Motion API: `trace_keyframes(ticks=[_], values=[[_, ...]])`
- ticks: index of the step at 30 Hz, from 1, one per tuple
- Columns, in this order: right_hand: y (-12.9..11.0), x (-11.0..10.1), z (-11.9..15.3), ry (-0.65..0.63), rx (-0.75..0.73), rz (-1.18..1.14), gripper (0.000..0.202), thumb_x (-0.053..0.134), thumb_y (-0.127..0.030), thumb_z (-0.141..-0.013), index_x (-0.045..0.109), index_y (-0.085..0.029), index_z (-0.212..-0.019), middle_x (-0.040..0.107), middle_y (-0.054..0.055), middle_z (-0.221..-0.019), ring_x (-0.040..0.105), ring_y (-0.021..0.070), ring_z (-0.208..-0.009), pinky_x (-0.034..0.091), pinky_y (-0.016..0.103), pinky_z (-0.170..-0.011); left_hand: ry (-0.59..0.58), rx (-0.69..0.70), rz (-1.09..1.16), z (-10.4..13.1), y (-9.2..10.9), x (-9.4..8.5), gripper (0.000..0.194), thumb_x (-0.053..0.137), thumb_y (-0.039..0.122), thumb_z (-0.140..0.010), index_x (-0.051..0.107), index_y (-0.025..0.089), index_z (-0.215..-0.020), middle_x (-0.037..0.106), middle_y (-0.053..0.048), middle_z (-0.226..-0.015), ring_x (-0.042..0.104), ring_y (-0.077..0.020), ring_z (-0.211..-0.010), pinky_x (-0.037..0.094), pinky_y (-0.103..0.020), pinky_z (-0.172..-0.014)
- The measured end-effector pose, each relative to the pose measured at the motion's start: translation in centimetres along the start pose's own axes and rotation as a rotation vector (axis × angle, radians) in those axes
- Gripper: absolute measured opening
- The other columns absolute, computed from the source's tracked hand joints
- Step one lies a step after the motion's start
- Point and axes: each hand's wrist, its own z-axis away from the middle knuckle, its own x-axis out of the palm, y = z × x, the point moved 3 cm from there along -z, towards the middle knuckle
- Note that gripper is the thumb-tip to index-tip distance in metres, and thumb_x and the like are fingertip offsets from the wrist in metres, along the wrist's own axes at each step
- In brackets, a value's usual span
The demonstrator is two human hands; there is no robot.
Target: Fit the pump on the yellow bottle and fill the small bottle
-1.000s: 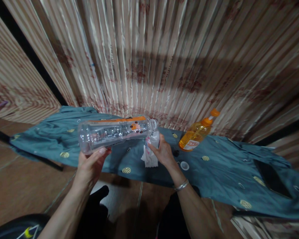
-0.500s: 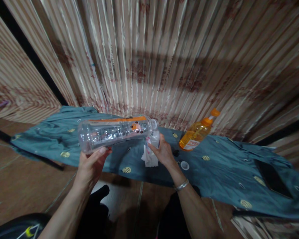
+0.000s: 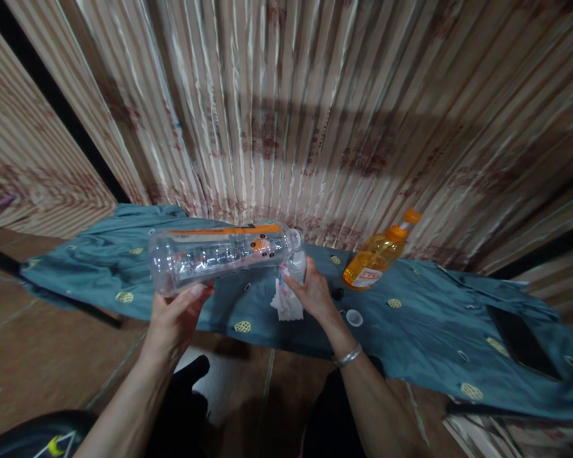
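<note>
A large clear plastic bottle point(image 3: 219, 251) with an orange label lies nearly level in the air, its mouth to the right. My left hand point(image 3: 179, 315) is closed around its underside near the base. My right hand point(image 3: 310, 289) grips a small clear bottle point(image 3: 295, 264) upright, right under the large bottle's mouth. The two necks meet or nearly meet; I cannot tell whether they touch. A crumpled white tissue point(image 3: 289, 306) is at the small bottle's lower part. Whether liquid is flowing between them does not show.
A teal cloth point(image 3: 424, 337) with yellow patterns covers the table. On the right stands an orange liquid bottle point(image 3: 375, 257), tilted in view. Near it lie a small black cap point(image 3: 337, 293) and a white round lid point(image 3: 354, 317). A black phone point(image 3: 523, 340) lies farther right. Striped curtain point(image 3: 291, 127) hangs behind.
</note>
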Motion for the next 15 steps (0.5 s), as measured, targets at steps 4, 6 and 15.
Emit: trace_keyframes(ticks=[4,6,15], values=[[0.08,0.06,-0.03,0.002,-0.010,-0.007,0.064,0.079,-0.035,-0.093,0.057,-0.018,-0.151,0.083,0.016,-0.129,0.081,0.0357,-0.123,0.065,0.048,-0.104,-0.032,0.004,-0.021,-0.11,-0.09,-0.10,0.085,0.108,0.027,-0.047,0.074,0.028,-0.125,0.080,0.001,-0.080,0.075,-0.0180,-0.066,0.065,-0.026,-0.065],[0.10,0.07,-0.03,-0.002,-0.006,-0.004,0.064,0.079,-0.036,-0.094,0.057,-0.017,-0.151,0.082,0.016,-0.130,0.080,0.0361,-0.124,0.065,0.048,-0.105,-0.029,0.007,-0.020,-0.12,-0.09,-0.10,0.082,0.107,0.028,-0.047,0.074,0.029,-0.121,0.080,0.001,-0.080,0.074,-0.0175,-0.065,0.065,-0.026,-0.065],[0.48,0.34,0.02,0.008,-0.007,0.032,0.063,0.077,-0.036,-0.094,0.056,-0.018,-0.151,0.083,0.016,-0.129,0.082,0.0366,-0.119,0.065,0.047,-0.101,-0.023,-0.001,-0.047,-0.06,0.11,0.07,0.072,0.103,0.025,-0.047,0.074,0.029,-0.113,0.081,0.001,-0.080,0.073,-0.0177,-0.064,0.065,-0.026,-0.065]])
